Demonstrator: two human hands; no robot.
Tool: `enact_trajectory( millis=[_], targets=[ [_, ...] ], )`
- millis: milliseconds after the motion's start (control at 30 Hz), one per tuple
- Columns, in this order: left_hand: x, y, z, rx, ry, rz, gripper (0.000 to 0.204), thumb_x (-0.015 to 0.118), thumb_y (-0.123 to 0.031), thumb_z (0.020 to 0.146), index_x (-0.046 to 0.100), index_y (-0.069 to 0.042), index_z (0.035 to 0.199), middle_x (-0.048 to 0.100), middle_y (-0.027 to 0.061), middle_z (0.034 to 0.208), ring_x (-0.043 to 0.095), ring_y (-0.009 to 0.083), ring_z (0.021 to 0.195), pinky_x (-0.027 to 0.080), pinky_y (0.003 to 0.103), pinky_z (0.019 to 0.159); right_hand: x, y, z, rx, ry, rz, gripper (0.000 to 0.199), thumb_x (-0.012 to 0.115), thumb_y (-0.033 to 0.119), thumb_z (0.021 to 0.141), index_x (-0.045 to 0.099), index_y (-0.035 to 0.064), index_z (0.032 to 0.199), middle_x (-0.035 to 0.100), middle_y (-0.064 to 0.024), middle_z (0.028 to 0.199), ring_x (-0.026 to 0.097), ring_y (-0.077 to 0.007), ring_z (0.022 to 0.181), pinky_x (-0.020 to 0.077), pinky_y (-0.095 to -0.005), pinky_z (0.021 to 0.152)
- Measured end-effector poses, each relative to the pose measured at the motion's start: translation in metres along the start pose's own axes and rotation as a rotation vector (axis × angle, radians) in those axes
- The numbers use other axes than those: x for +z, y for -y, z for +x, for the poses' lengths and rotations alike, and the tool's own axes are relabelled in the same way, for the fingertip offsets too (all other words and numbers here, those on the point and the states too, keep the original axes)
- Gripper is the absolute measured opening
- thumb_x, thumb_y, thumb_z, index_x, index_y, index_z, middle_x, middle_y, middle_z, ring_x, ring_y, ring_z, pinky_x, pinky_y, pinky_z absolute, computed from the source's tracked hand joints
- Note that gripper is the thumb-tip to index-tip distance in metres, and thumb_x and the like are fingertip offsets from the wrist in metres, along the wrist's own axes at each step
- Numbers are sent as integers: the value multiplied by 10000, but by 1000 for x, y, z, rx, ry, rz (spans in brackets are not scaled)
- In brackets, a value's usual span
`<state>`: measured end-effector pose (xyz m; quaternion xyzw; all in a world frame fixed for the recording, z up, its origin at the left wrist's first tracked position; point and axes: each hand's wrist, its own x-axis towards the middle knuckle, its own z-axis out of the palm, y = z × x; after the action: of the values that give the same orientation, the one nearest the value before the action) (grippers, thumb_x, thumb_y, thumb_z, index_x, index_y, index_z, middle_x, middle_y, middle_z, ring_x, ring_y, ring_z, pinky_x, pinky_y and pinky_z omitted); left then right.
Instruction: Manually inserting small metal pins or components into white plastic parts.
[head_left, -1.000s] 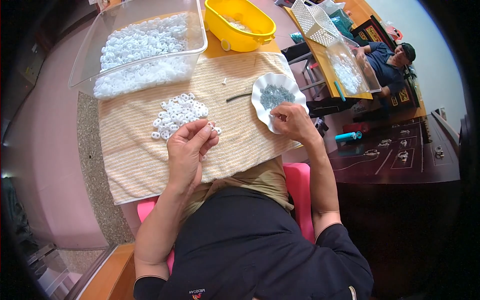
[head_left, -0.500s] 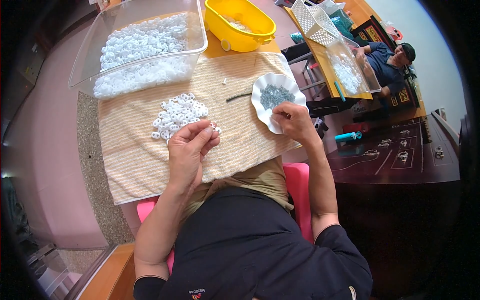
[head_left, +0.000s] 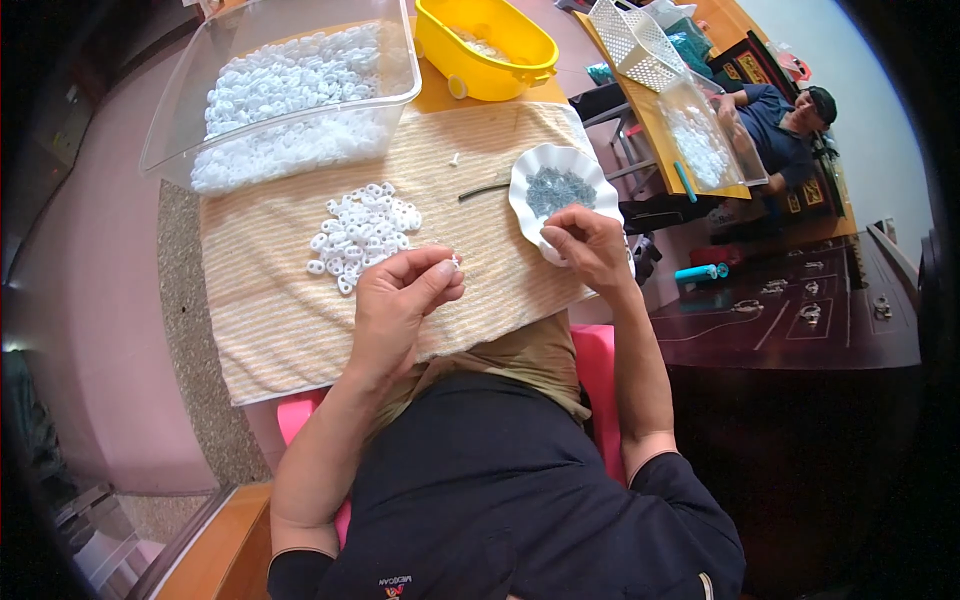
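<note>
Between thumb and fingers, my left hand (head_left: 408, 300) pinches a small white plastic piece (head_left: 455, 262), apparently like those piled beside it. That pile of white two-holed oval pieces (head_left: 362, 228) lies on the striped cloth (head_left: 270, 300), just beyond the hand. My right hand (head_left: 588, 248) is over the near rim of a white scalloped dish (head_left: 520, 190), its thumb and index finger pressed together. Whatever its fingertips hold is too small to make out. Small clear greyish parts (head_left: 557, 190) fill the middle of the dish.
A clear bin (head_left: 400, 95) of white pieces stands far left, beside a yellow wheeled tub (head_left: 480, 80). A thin dark rod (head_left: 484, 190) and a tiny white piece (head_left: 455, 159) lie left of the dish. Another person (head_left: 775, 130) sits at a table far right.
My left hand has moved right and slightly nearer, away from the pile, with the white piece. My right hand stays pinched at the dish's near rim.
</note>
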<state>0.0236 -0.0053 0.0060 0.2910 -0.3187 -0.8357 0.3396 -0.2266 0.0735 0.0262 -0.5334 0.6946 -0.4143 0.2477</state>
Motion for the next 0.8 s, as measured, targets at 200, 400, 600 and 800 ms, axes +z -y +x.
enact_trajectory(
  millis=[200,400,600,800],
  targets=[
    [6,3,-5,-75,117,32,206,609,-152,921,639,20,1031,660,74,924,633,125,828,555,264,757,31,37,-14,-225,172,204,41,652,-8,849,617,-28,857,598,-60,809,550,-82,696,437,-205,571],
    [6,0,-9,-230,236,-26,229,599,-211,931,648,9,972,656,64,875,638,115,775,560,246,717,51,47,-16,-340,188,273,92,696,-23,805,626,-32,864,624,-105,829,583,-125,728,462,-226,605],
    [5,-2,-9,-293,252,-118,207,632,-182,912,638,13,979,659,67,839,646,118,739,566,237,688,53,46,-16,-365,184,294,111,715,-19,787,629,-28,857,626,-105,825,584,-136,736,456,-230,610],
    [2,3,-7,-310,273,-157,199,633,-181,910,624,4,982,654,61,823,648,119,733,564,228,674,54,44,-18,-343,189,305,121,722,-23,776,632,-28,857,628,-104,823,586,-142,742,456,-235,616]
  ],
)
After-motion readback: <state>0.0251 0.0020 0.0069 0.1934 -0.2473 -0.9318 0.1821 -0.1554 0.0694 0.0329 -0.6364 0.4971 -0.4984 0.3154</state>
